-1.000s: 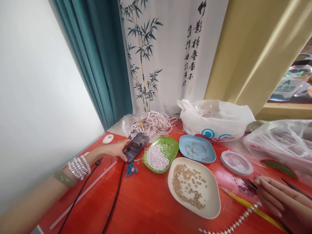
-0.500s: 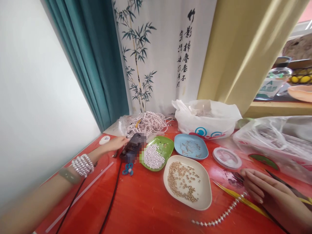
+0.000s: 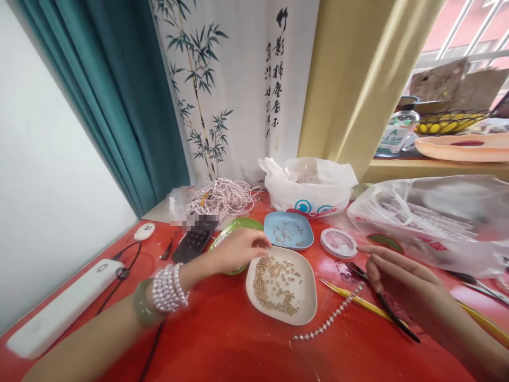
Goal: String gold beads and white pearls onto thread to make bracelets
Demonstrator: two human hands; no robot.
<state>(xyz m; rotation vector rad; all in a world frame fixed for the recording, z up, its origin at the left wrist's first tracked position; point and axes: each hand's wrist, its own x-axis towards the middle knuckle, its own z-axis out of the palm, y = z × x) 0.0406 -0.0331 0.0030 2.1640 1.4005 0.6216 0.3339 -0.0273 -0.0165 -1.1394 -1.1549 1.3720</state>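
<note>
My left hand point(image 3: 238, 249) hovers over the green plate point(image 3: 254, 224) and the left rim of the cream plate point(image 3: 312, 313), fingers bent and apart, nothing visible in them. The cream plate carries small gold-coloured beads point(image 3: 264, 284). Pearl bracelets point(image 3: 169, 289) and a green bangle point(image 3: 145, 302) circle my left wrist. My right hand point(image 3: 397, 273) is at the right, index finger stretched out and thumb apart, with no object visible in its grasp. Beside the thumb ends a string of silvery beads point(image 3: 330, 320) lying on the table. Dark-handled pliers point(image 3: 392, 313) lie partly beneath that hand.
A phone point(image 3: 196, 239) lies left of the green plate, before heaped pearl strands point(image 3: 225, 196). Behind the plates are a blue plate point(image 3: 308, 240), a round lidded box point(image 3: 338, 243) and white plastic bags point(image 3: 310, 183). Yellow tweezers point(image 3: 358, 301) and a white power strip point(image 3: 66, 307) lie on the red table.
My left hand has moved right, from the phone to above the green plate. My right hand's fingers have stretched out more. The view has turned to the right, showing the power strip.
</note>
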